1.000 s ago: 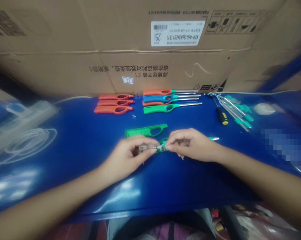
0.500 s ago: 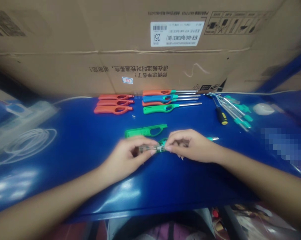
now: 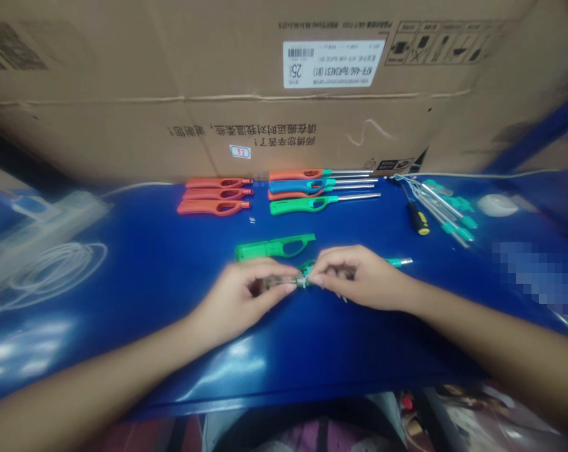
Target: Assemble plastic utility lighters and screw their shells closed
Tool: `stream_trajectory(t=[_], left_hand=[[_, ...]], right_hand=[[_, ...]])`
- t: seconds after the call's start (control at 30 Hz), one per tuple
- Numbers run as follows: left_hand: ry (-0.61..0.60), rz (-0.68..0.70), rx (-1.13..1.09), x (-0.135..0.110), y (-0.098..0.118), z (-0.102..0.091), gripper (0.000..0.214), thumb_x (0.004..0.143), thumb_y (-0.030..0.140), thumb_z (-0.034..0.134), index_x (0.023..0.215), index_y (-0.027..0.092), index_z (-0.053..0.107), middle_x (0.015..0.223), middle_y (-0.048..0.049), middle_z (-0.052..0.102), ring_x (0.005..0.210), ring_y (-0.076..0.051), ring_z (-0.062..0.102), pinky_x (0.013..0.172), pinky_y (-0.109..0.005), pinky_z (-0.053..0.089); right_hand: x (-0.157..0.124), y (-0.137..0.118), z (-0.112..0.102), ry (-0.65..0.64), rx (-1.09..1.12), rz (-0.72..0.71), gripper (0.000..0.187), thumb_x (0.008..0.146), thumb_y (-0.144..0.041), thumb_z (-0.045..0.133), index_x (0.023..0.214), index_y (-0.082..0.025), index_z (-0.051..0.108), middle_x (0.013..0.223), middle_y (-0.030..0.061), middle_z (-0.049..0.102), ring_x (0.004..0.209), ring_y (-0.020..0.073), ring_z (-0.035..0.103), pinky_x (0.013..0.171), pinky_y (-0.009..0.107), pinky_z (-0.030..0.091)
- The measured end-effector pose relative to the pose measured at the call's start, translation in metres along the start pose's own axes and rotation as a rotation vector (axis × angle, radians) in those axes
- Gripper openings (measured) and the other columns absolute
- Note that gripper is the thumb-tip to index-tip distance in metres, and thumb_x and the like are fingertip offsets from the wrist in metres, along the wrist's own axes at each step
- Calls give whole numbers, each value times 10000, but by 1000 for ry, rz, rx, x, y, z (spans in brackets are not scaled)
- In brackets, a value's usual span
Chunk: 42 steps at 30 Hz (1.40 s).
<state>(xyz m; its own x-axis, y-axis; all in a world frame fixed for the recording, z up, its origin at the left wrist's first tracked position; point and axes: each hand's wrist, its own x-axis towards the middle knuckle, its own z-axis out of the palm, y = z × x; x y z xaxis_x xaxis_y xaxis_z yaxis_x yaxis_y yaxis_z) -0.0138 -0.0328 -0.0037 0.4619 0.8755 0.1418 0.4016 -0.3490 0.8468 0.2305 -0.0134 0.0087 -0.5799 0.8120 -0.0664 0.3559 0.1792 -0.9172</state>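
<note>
Between thumb and fingers, my left hand (image 3: 246, 292) grips a clear lighter fuel tank (image 3: 279, 280) lying level above the table. My right hand (image 3: 359, 276) pinches at the tank's valve end, where small green and metal parts show; its fingertips hide exactly what they hold. Just behind my hands lies a green lighter handle shell (image 3: 265, 250) with a trigger loop. A metal-tipped teal lighter nozzle (image 3: 399, 262) sticks out beyond my right hand, its other end hidden.
Red handle shells (image 3: 213, 207) lie at the back left, beside several long-nosed lighters (image 3: 303, 204). A screwdriver (image 3: 418, 220), nozzle tubes (image 3: 447, 213) and a white mouse (image 3: 497, 204) are at the right. Coiled white cable (image 3: 58, 267) lies left. A cardboard box (image 3: 124, 113) stands behind.
My right fingertips have shifted very slightly left along the tank's valve end. My left hand and the things on the table stay where they were.
</note>
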Motion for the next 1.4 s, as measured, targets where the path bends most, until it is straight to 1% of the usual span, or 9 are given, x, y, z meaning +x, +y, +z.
stream_trajectory(t=[0.23,0.37,0.53,0.73,0.97,1.07,1.2,1.3,1.4], left_hand=[[47,-16,-51,1,2,3,192,888,272,721,1055,218,796,989,-46,783,787,-157,702,609,-223,506],[83,-52,-132,2,4,5,184,874,273,740,1037,217,802,994,-46,790,792,-153,713,633,-217,535],[110,-69,-189,1,6,8,177,866,265,751,1028,217,805,981,-41,796,828,-151,728,691,-212,560],[113,-50,-180,1,7,9,171,862,237,753,1022,214,809,997,-42,797,850,-146,737,719,-200,562],[116,-35,-192,2,6,9,183,860,239,755,1036,217,802,1001,-40,799,886,-171,751,788,-238,599],[128,4,-111,1,5,6,190,850,260,767,1032,218,799,1005,-36,799,849,-161,747,746,-223,592],[127,134,100,-1,3,1,217,843,246,770,1055,204,788,929,-29,788,622,-97,647,562,-191,505],[118,218,178,-2,2,-3,230,869,232,744,1095,199,774,918,-32,776,607,-85,615,586,-192,498],[116,249,215,-2,2,-4,226,888,226,727,1109,200,767,940,-35,773,637,-88,624,626,-193,509]], right_hand=[[-1,-5,5,67,24,30,197,877,-320,635,818,-144,701,663,-17,579,520,69,488,465,201,372],[-1,-5,7,87,50,59,215,868,-346,641,787,-151,680,596,-34,543,494,72,463,459,204,347],[-1,-4,9,129,34,26,235,871,-363,640,777,-150,677,600,-26,555,496,72,455,468,209,347],[0,-5,10,115,34,54,242,873,-364,637,751,-157,661,582,-27,556,486,77,480,465,212,357],[1,-6,10,120,62,68,225,867,-357,638,765,-157,656,567,-36,542,477,76,471,462,212,349],[0,-5,10,122,127,75,227,855,-376,662,793,-158,657,569,-45,532,475,75,468,462,213,348],[1,-5,8,114,259,102,247,826,-398,710,798,-160,652,574,-44,560,489,77,508,493,216,408],[2,-5,5,122,308,134,315,785,-453,759,808,-155,660,553,-45,578,483,77,517,501,217,433],[2,-6,4,135,325,162,379,746,-505,791,809,-153,665,543,-43,587,477,78,518,493,218,438]])
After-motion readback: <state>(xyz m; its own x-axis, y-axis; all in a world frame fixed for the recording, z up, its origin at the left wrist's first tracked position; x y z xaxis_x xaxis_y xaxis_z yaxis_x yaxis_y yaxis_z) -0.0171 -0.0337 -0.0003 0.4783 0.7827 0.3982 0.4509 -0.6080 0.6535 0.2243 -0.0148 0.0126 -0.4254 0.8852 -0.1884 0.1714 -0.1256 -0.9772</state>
